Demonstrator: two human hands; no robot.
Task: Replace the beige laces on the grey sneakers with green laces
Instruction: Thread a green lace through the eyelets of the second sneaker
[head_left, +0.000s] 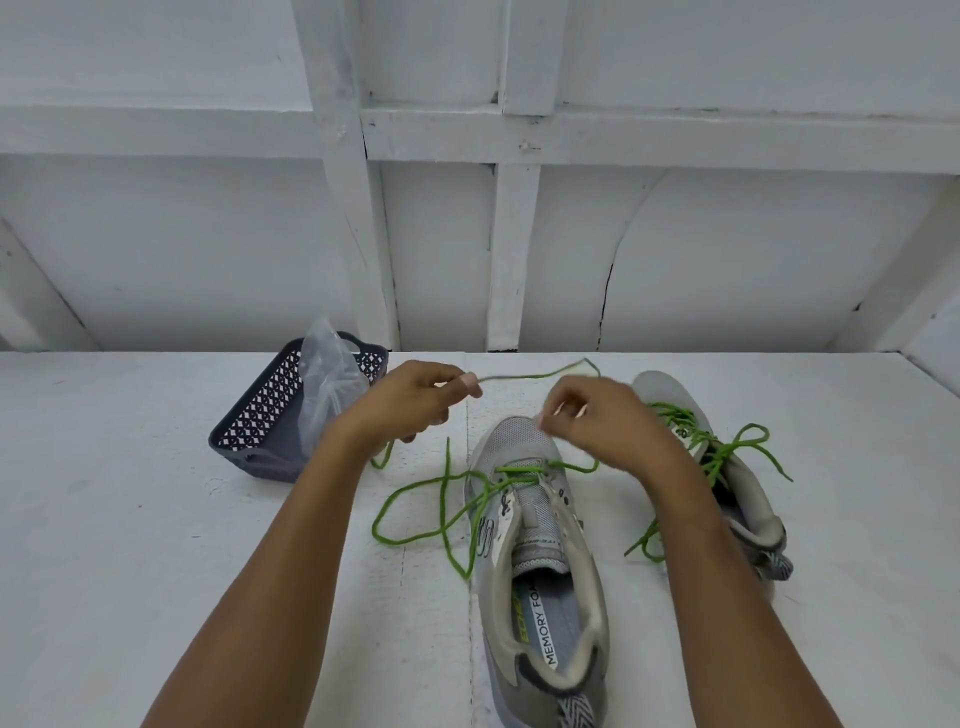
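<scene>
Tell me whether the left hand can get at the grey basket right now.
Likely yes: the basket sits close beside the left hand with nothing between them, though that hand pinches a lace it might have to drop first.

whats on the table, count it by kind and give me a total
grey sneakers: 2
green laces: 2
dark basket: 1
clear plastic bag: 1
total: 6

A clear plastic bag (330, 384) sits in a grey lattice basket (262, 413).
</scene>
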